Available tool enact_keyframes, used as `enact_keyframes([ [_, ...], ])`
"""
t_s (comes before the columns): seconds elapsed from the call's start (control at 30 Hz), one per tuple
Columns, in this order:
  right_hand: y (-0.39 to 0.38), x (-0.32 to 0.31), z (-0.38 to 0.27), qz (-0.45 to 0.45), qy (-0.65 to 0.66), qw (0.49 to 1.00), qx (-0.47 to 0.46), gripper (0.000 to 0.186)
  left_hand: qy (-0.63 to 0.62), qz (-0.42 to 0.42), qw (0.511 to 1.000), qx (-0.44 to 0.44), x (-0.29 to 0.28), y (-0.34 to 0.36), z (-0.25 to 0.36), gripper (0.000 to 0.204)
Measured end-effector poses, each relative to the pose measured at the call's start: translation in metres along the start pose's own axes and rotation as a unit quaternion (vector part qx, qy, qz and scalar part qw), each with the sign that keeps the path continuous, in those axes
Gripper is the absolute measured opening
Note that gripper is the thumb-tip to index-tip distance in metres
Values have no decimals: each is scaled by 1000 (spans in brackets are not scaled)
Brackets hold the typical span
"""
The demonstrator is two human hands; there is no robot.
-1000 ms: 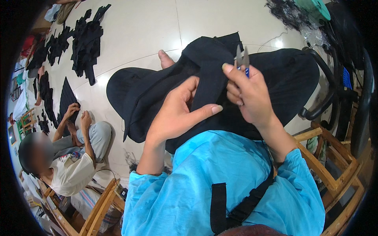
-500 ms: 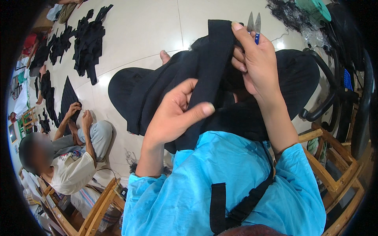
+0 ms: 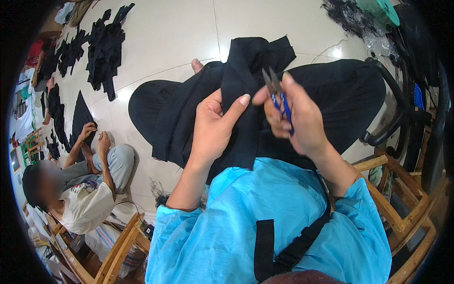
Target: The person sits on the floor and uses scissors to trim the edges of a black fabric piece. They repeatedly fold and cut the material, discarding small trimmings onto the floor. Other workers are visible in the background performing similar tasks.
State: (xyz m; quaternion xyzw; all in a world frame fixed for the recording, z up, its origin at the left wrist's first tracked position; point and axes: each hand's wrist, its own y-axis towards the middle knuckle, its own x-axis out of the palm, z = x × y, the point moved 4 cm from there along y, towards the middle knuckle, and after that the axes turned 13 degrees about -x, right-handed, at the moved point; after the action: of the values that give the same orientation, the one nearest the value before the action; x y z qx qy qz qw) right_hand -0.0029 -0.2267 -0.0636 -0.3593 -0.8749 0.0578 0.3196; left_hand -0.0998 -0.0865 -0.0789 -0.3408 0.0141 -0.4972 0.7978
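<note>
My left hand [image 3: 217,125] grips a folded black fabric piece [image 3: 243,146] between thumb and fingers, the thumb lying on top of the cloth. The fabric spreads over my lap, with an upper flap [image 3: 255,52] reaching onto the pale floor. My right hand [image 3: 295,118] holds thread snips [image 3: 283,104] with blue handles, their metal blades pointing up and away from me, just right of the fabric. The right hand is slightly blurred. Black cloth [image 3: 345,104] covers my bent legs on both sides, and a bare toe [image 3: 196,65] shows above it.
A person [image 3: 80,199] sits at left, working on black cloth. Piles of black fabric pieces [image 3: 104,52] lie on the floor. Wooden frames [image 3: 397,199] stand beside me, with a curved black metal frame [image 3: 392,85] at right and tangled dark threads [image 3: 347,19] at upper right.
My right hand let go of the fabric's upper edge and came down and left with the snips. The flap fell back and left; my left thumb moved up along the cloth.
</note>
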Motion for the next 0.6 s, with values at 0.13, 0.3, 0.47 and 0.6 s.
enact_keyframes([
  [0.13, -31, 5, 18, 9, 71, 991, 112, 58, 32, 5, 999, -6, -1, 5, -11, 16],
  [0.3, -34, 5, 30, 33, 108, 987, 118, 52, 78, 17, 997, 6, 1, 5, -18, 20],
  [0.47, -32, 6, 32, 27, 102, 988, 115, 51, 91, 54, 993, 48, 8, 1, -21, 31],
  [0.6, -35, 5, 38, 50, 130, 982, 125, 50, 164, 40, 983, 73, -9, 6, -41, 38],
])
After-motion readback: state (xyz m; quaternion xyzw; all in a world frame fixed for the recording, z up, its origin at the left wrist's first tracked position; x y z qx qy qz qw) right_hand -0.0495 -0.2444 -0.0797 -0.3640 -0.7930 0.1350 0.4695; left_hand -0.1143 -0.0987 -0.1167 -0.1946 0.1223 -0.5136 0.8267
